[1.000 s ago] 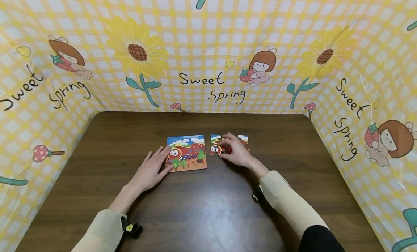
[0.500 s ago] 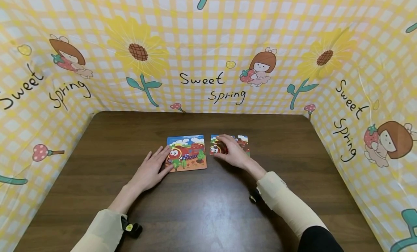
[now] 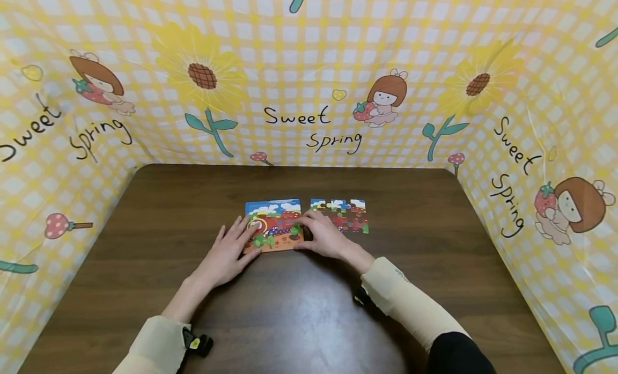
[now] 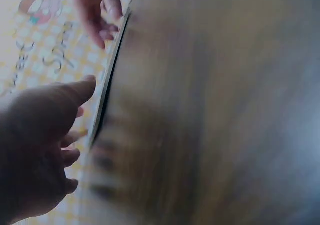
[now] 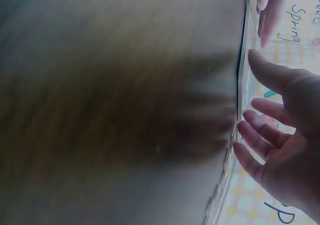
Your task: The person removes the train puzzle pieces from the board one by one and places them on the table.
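Note:
A square picture puzzle board (image 3: 279, 244) with a red cartoon train lies flat on the wooden table. My left hand (image 3: 219, 258) rests along its left side, fingers spread over the picture and thumb at the lower left corner. At the opposite side, my right hand (image 3: 325, 237) has its fingertips on the right edge and its thumb near the lower right corner. Just beyond the right hand is a group of interlocking jigsaw pieces (image 3: 358, 224), its lower left part hidden by that hand. In the right wrist view, my right thumb and fingers stand along the board's thin edge (image 5: 242, 75).
A brown wooden table (image 3: 309, 309) carries everything. Yellow checked cloth (image 3: 289, 63) with printed flowers and lettering rises behind it and on both sides. Dark wrist devices hang below both sleeves, one at the left cuff (image 3: 199, 343).
My right hand has moved left from the jigsaw pieces to the right edge of the board, uncovering more of the pieces. The left hand has stayed at the board's left side.

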The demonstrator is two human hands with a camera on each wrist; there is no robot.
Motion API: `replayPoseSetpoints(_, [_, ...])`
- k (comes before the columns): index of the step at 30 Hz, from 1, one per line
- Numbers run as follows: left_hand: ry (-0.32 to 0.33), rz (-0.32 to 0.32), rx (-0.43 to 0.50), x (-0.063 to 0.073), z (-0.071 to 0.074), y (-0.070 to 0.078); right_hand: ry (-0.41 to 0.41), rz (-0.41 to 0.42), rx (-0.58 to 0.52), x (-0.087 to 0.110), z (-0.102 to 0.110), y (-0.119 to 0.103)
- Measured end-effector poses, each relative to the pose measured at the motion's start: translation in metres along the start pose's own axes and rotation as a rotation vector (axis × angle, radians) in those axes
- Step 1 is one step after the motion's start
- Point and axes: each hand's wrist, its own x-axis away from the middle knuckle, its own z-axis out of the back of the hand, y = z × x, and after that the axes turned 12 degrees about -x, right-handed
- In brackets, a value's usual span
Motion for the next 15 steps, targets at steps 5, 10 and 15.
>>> replayPoseSetpoints(5, [-0.044,-0.060,-0.042,0.003,-0.001,0.025,-0.034,-0.055,0.008,0.004,0.013,-0.038])
replayPoseSetpoints(10, [-0.046,-0.060,-0.070,0.003,-0.001,0.031,-0.028,-0.110,0.024,0.002,0.018,-0.062])
replayPoseSetpoints(15, [-0.048,-0.060,-0.072,0.003,-0.002,0.031,0.002,-0.149,-0.077,-0.004,0.000,-0.038])
